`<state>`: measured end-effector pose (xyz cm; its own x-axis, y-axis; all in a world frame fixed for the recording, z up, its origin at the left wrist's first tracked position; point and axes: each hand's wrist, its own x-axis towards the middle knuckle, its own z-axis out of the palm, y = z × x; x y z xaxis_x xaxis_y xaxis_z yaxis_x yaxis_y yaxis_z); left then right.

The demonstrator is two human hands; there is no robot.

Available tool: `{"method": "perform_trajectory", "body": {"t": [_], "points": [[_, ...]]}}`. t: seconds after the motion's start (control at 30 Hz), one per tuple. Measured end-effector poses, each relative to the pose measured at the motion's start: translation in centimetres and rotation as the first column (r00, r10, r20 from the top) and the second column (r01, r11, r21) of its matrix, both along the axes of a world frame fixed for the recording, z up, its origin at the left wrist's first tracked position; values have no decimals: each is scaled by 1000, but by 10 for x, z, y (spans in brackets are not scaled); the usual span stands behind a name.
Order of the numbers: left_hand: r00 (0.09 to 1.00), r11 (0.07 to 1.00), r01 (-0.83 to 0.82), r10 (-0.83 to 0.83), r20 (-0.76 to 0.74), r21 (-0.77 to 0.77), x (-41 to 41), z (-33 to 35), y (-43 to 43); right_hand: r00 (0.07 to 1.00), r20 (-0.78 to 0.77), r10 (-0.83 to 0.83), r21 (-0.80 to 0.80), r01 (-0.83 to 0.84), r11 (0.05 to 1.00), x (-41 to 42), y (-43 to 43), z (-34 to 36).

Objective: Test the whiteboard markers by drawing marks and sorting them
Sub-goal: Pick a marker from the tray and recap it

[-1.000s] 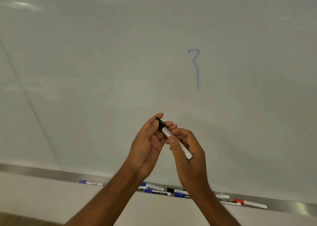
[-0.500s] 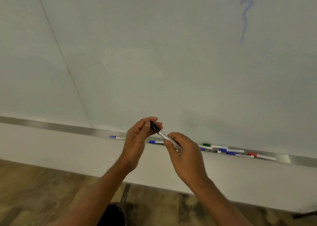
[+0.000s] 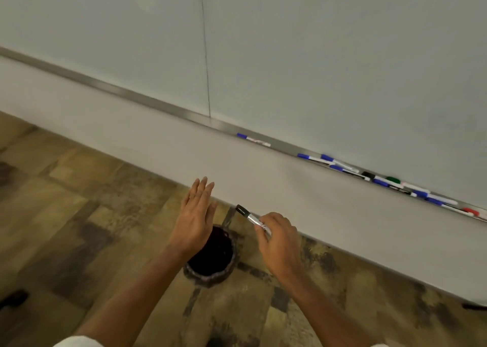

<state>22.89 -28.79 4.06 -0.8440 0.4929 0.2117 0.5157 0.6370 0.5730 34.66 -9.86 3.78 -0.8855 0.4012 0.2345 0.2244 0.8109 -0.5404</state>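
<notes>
My right hand (image 3: 279, 244) pinches a capped black marker (image 3: 249, 216), its black cap pointing up and left. That marker hangs above and just right of a dark round bin (image 3: 213, 257) standing on the floor. My left hand (image 3: 195, 219) is free, fingers straight and spread, partly covering the bin's left rim. The whiteboard (image 3: 316, 56) fills the top of the view. Its metal tray (image 3: 163, 108) holds a lone blue-capped marker (image 3: 253, 139) and, further right, several blue, black, green and red markers (image 3: 390, 182).
A pale wall strip (image 3: 131, 135) runs below the tray. The floor is patterned wood (image 3: 66, 215). A dark object (image 3: 13, 298) lies at the left edge, and another dark object (image 3: 474, 306) shows at the right edge.
The view dropped from the board to the floor and bin. My left hand let go of the marker's cap and opened. My right hand carried the marker down over the bin.
</notes>
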Motion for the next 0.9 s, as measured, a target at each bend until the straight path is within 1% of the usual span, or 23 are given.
{"method": "perform_trajectory", "body": {"t": [0.2,0.43,0.57,0.77,0.9], "points": [[999,989,-43,44,4,-142,-5,-71,-32,989,138,53,50,-60,997,-21,-35,-79],[997,980,-61,67,28,-187,-27,-129,-51,964,259,61,89,-87,992,-56,-57,-153],[997,980,-60,69,44,-189,-39,-157,-53,954,292,74,117,-112,987,-77,-65,-187],[996,984,-52,64,67,-171,-57,-187,-52,950,301,83,142,-131,981,-112,-76,-224],[995,981,-69,82,65,-179,-69,-197,-52,953,299,56,108,-92,990,-116,-69,-233]]}}
